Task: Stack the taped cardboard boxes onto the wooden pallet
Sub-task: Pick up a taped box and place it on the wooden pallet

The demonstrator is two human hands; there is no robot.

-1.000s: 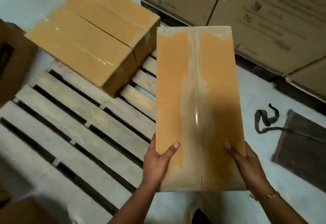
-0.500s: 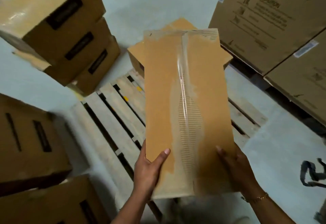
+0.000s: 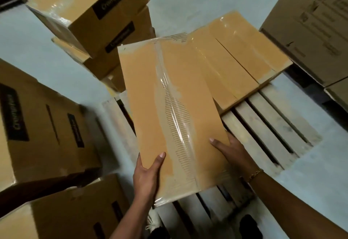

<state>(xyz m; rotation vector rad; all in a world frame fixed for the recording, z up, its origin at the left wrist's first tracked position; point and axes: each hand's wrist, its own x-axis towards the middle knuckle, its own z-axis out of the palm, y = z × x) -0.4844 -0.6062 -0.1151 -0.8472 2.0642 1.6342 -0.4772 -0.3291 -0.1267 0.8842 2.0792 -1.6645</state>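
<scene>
Gripping its near end from both sides, the left hand (image 3: 148, 174) and right hand (image 3: 232, 151) close on a long tan tape-sealed cardboard box (image 3: 169, 110), probably just above the pale slatted wooden pallet (image 3: 267, 133) at frame centre, beside the placed box (image 3: 239, 58), keeping rows tight.

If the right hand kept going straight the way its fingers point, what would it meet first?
The right hand already grips the held box, so nothing lies between. Carried onward together, they would probably reach the taped box on the pallet; depth is unclear.
</scene>
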